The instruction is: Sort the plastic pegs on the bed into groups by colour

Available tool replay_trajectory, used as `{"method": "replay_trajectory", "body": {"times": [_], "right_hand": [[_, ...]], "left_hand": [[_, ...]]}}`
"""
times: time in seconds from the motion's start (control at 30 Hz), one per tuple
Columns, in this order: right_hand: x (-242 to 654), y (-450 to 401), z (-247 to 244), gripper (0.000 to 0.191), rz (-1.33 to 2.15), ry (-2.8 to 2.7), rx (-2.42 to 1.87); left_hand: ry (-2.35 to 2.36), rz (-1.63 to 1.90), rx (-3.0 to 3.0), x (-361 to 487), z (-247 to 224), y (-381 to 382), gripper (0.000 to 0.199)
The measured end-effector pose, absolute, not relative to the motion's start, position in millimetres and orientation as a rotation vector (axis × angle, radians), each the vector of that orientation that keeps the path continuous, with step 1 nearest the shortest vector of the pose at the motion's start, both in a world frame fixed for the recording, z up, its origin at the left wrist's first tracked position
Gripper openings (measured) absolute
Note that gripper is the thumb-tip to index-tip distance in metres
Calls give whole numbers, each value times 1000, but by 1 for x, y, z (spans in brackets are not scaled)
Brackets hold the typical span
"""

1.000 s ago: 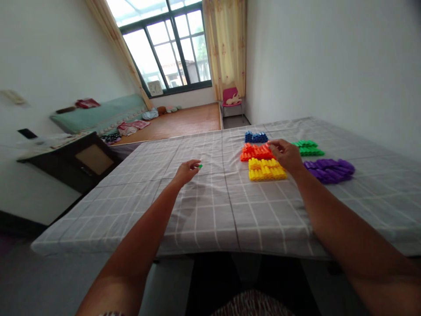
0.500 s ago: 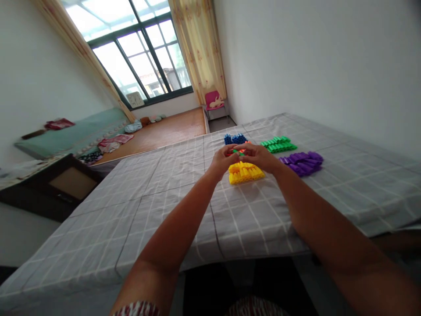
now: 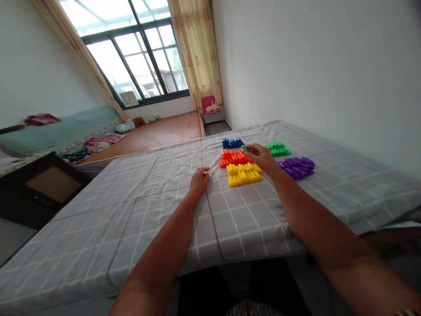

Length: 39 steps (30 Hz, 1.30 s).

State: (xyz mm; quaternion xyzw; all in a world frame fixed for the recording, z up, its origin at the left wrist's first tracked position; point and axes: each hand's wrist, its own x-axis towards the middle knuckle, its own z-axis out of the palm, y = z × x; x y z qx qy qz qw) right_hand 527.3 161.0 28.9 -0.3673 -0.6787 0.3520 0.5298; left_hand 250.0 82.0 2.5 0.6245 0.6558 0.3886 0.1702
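The right hand (image 3: 260, 157) is clamping its grip on a small green plastic piece (image 3: 244, 149), ideally clearing the orange plastic pieces (image 3: 233, 159); whether the left hand (image 3: 199, 181) is gripping anything, cannot tell.

green piece (image 3: 244, 149): mostly covered by right hand (image 3: 260, 157), full shape unclear | green pile (image 3: 279, 149): left end behind that hand | purple pile (image 3: 297, 167): left end partly behind wrist | clock (image 3: 129, 99): dial too small to read | window (image 3: 134, 52): top cut off | cabinet (image 3: 49, 186): cut off by left edge
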Motion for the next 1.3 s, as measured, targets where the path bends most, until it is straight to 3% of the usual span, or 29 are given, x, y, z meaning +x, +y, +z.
{"method": "replay_trajectory", "body": {"times": [0.13, 0.23, 0.33, 0.5, 0.9, 1.3], "right_hand": [[577, 195, 47, 46, 569, -1542, -1067], [618, 222, 54, 36, 355, -1719, -1375], [637, 237, 45, 26, 106, -1937, -1701], [630, 245, 25, 30, -75, -2092, -1943], [694, 259, 35, 49, -126, -1790, -2136], [743, 288, -6, 49, 351, -1794, -2102]], "left_hand": [[1879, 958, 1962, 240, -14, 83, 28], [1848, 917, 2024, 238, -17, 86, 28], [1818, 907, 2026, 236, -17, 88, 29], [1812, 895, 2025, 235, -16, 88, 29], [1829, 876, 2029, 237, -11, 83, 26], [1919, 1004, 1921, 219, -9, 79, 24]]}}
